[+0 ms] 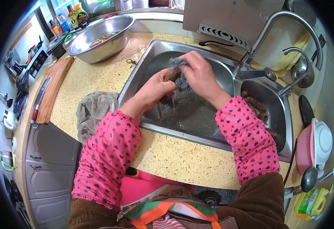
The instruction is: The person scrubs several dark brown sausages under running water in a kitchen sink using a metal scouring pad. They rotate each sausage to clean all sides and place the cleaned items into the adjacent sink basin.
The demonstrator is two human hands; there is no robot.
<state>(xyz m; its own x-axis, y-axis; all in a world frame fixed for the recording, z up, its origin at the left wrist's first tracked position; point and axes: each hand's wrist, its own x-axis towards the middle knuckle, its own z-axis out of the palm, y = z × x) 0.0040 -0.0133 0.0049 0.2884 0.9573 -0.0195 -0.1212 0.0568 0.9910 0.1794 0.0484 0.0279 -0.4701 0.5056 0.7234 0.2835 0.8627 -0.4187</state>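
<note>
Over the left bowl of a steel sink (146,121), my left hand (151,88) grips a stubby brown root vegetable (172,74). My right hand (201,72) is closed around a grey scouring pad (183,84), which presses against the root's upper part and side. Cloudy water (191,114) stands in the bowl below both hands. Part of the root is hidden by my fingers and the pad. In the smaller right bowl lie several brown root pieces (256,107).
A metal basin (113,47) with brownish pieces stands at the back left. A grey cloth (94,114) lies left of the sink. A knife (41,97) rests on a wooden board (56,86). The faucet (268,23) arches behind the sink; a pink basin (305,150) stands right.
</note>
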